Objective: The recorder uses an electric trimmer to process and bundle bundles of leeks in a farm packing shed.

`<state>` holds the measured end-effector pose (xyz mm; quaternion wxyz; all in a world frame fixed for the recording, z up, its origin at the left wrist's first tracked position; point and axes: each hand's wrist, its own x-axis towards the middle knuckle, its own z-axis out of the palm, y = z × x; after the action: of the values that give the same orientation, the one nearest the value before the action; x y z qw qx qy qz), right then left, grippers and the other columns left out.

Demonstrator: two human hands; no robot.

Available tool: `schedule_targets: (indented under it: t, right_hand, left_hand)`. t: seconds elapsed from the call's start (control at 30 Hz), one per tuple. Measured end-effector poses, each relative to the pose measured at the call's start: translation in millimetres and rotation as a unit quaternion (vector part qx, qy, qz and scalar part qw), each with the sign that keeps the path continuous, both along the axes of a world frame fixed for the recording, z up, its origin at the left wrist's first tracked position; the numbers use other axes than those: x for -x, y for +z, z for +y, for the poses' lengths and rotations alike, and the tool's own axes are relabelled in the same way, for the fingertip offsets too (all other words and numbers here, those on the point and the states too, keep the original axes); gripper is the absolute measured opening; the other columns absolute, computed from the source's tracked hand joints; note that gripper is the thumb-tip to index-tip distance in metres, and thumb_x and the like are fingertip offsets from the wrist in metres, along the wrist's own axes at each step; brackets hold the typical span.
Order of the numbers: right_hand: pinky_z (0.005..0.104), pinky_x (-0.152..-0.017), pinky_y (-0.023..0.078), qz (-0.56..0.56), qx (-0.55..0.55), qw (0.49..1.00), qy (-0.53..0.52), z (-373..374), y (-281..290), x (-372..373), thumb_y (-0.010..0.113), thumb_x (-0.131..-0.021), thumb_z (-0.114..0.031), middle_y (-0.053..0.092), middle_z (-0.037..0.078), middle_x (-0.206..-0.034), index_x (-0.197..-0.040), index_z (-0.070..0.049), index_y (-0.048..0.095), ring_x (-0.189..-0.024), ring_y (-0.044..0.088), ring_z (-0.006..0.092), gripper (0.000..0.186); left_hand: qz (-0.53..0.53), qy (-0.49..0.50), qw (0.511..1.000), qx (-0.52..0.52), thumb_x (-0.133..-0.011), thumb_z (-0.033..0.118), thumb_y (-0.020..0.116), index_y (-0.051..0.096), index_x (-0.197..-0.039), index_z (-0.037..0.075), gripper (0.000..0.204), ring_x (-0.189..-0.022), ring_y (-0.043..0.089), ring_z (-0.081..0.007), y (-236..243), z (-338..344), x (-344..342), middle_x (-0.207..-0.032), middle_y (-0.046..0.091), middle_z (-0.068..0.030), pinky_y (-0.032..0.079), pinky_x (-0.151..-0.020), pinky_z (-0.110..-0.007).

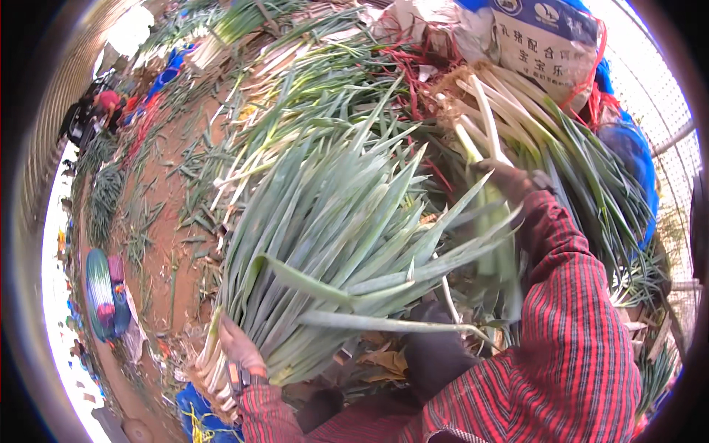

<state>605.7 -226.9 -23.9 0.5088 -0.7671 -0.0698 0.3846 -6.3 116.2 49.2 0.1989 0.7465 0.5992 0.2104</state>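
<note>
At the centre of the frame, I am watching a big bundle of green onions [325, 244] fanning its leaves toward the upper right, its white root ends gathered at the lower left. My left hand [238, 347] is gripping that root end, fingers wrapped around the stalks. My right hand [517, 181], at centre right, is closing on a few more white stalks [484, 118] that are lying just beside the bundle. Judging by its thickness, the bundle is looking largely gathered, though I am seeing no tie on it and more onions are waiting. Outward, a loose heap of onions [576, 170] is stretching to the right below a printed white sack [546, 37]. Scattered leaves are littering the dirt floor [159, 244] on the left, and another person [100, 107] is working at the upper left.
</note>
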Motion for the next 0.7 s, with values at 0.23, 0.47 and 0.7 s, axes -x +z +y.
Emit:
schedule_targets:
  t: [0.23,0.47,0.7]
  right_hand:
    - [0.0347,-0.077,0.056,0.114,-0.075,0.989,0.05,-116.4,108.5,36.5,0.064,-0.098,-0.048,0.071,0.009,-0.102,-0.125,-0.002,0.063,-0.082,0.067,0.017,0.054]
    - [0.0282,-0.071,0.053,-0.074,0.0,0.995,0.061,-201.3,224.7,94.3,0.065,-0.098,-0.026,0.069,0.004,-0.095,-0.114,-0.006,0.067,-0.079,0.064,0.0136,0.026]
    - [0.03,-0.069,0.047,-0.527,0.111,0.811,0.228,-107.7,353.0,79.0,0.062,-0.099,-0.015,0.059,0.0,-0.095,-0.118,-0.003,0.063,-0.081,0.054,0.0081,0.023]
  left_hand:
    - [-0.016,0.035,0.999,0.001,-0.108,0.043,0.037,0.06,-0.137,-0.002,0.058,-0.135,0.051,-0.0398,9.6,-6.2,-9.4,-0.143,0.057,-0.0248,0.038,-0.116,-0.045]
    - [0.027,-0.008,0.999,-0.022,-0.104,0.036,0.043,0.067,-0.125,0.002,0.047,-0.121,0.06,-0.0392,15.0,-4.5,-7.5,-0.126,0.066,-0.0243,0.045,-0.107,-0.05]
    - [-0.066,0.023,0.984,-0.165,-0.101,0.043,0.05,0.062,-0.129,0.002,0.051,-0.127,0.056,-0.0391,11.2,-19.8,3.9,-0.129,0.065,-0.0222,0.039,-0.113,-0.051]
